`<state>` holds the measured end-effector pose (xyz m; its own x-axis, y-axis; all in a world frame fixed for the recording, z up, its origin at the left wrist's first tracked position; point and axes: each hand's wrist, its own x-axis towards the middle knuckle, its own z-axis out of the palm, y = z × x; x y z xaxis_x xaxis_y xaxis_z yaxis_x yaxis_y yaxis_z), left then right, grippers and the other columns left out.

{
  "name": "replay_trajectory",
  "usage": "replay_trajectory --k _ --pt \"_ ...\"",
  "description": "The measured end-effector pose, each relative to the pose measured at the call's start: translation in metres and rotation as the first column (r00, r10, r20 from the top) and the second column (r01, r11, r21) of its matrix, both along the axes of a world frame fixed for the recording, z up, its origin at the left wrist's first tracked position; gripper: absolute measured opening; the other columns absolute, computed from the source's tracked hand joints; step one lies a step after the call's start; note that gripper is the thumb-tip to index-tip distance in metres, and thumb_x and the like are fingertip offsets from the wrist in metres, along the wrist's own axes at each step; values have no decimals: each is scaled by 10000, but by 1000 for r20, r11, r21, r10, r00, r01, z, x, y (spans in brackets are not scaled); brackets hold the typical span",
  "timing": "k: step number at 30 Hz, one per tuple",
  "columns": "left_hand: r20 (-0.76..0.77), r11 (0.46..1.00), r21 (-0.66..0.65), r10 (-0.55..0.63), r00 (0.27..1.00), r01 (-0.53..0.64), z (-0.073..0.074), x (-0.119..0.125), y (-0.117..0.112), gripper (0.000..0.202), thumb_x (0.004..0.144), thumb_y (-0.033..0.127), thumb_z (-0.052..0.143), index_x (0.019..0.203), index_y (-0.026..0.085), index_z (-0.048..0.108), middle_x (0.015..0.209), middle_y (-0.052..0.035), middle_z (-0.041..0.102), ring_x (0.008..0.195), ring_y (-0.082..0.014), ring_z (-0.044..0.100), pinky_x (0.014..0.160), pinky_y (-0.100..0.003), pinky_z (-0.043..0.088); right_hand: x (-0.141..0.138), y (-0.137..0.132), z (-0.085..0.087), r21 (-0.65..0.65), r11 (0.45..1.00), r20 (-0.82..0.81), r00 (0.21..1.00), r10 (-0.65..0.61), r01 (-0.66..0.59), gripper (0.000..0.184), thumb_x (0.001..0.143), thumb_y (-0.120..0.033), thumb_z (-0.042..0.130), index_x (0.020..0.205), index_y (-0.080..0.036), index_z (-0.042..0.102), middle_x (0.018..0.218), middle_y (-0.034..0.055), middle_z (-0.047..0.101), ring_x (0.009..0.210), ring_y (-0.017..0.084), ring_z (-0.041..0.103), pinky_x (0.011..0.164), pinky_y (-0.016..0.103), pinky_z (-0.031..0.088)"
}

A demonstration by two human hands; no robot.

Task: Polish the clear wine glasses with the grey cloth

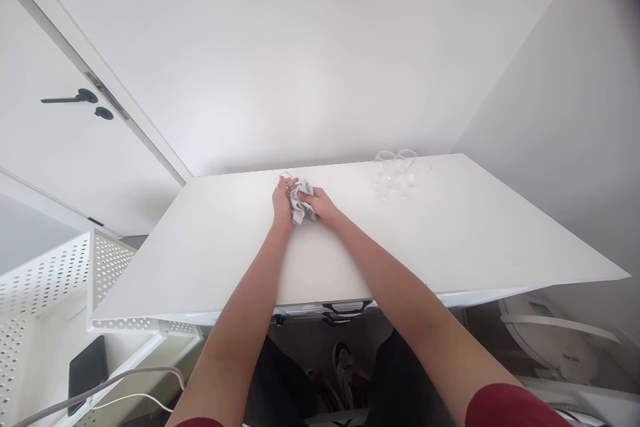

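Note:
Over the white tabletop [210, 233], my left hand [283, 203] is closed around a clear glass [281, 177], of which only the thin rim shows past the fingers. My right hand [320, 203] grips a crumpled light grey cloth [303, 213] and presses it against the glass from the right. Fingers and cloth hide most of the glass, so its full shape cannot be made out. To the right, near the back edge, stand clear stemmed glasses [406, 163], faint against the white surface.
A white wall rises directly behind the tabletop. At left is a white door with a black handle [70, 99]. White perforated shelving [111, 263] holds a dark flat object [88, 368], with cables in front. Black drawer handles [347, 309] sit under the front edge.

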<state>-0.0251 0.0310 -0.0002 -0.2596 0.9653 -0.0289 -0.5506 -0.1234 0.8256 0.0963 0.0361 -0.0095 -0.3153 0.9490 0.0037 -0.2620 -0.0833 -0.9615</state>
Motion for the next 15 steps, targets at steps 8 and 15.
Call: replay_trajectory --k 8,15 --pt "-1 1000 -7 -18 1000 18 -5 0 4 530 836 665 718 1057 188 649 1243 -144 710 1048 -236 709 860 -347 582 1 2 -1 47 992 76 990 -122 119 398 708 -530 819 814 -165 699 782 23 702 732 168 602 690 286 443" --pt "-9 1000 -20 -7 1000 6 -1 0 1 515 851 659 707 1043 185 648 1240 -142 702 1060 -233 704 870 -349 579 0 2 -1 22 994 57 992 -111 110 403 702 -527 822 824 -163 700 774 24 696 713 165 596 683 288 442"
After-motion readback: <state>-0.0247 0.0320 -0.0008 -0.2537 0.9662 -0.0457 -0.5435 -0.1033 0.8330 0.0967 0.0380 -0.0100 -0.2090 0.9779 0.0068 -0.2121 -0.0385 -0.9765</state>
